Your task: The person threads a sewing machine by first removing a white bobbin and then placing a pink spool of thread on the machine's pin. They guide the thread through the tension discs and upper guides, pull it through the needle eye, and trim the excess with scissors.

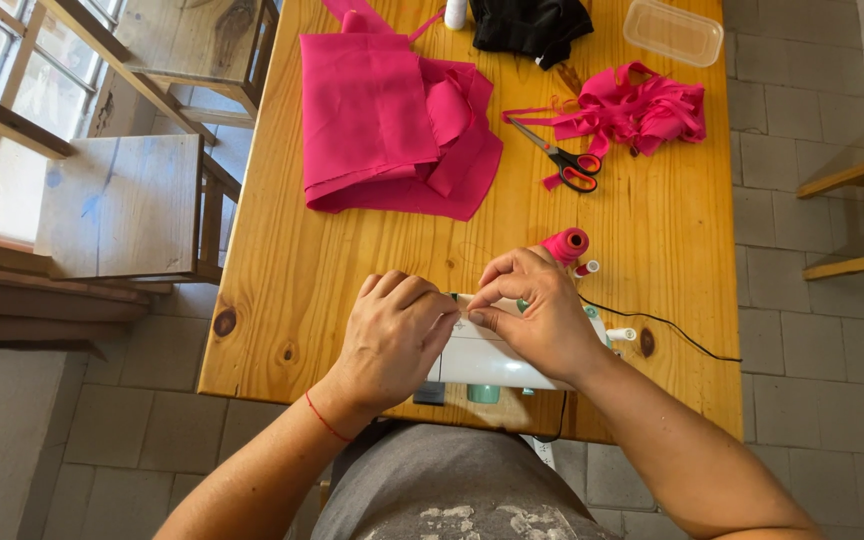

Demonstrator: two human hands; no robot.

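- The wooden table (312, 290) carries everything; one table, with one wooden bench (122, 205) beside it on the person's left.
- One large piece of folded pink fabric (387, 120) lies at the far middle of the table, and one tangle of pink strips (642, 108) lies well to its right.
- One small white sewing machine (487, 358) sits at the near edge, right under both hands. It looks as if thread is being led across its top; this goes best kept taut, with the machine steadied so it does not slide on the wood.
- One black cloth bundle (530, 25) and one clear plastic box (674, 30) sit at the far edge.
- The left hand (392, 340) is curled, fingers bent, resting against the machine's left end; whether it grips anything I cannot tell.
- The right hand (537, 315) pinches thumb to forefinger on top of the machine, seemingly on a thread too fine to see.
- One pair of scissors (564, 160) with red and black handles lies between the fabric and the strips.
- One pink thread spool (565, 245) stands just behind the right hand.
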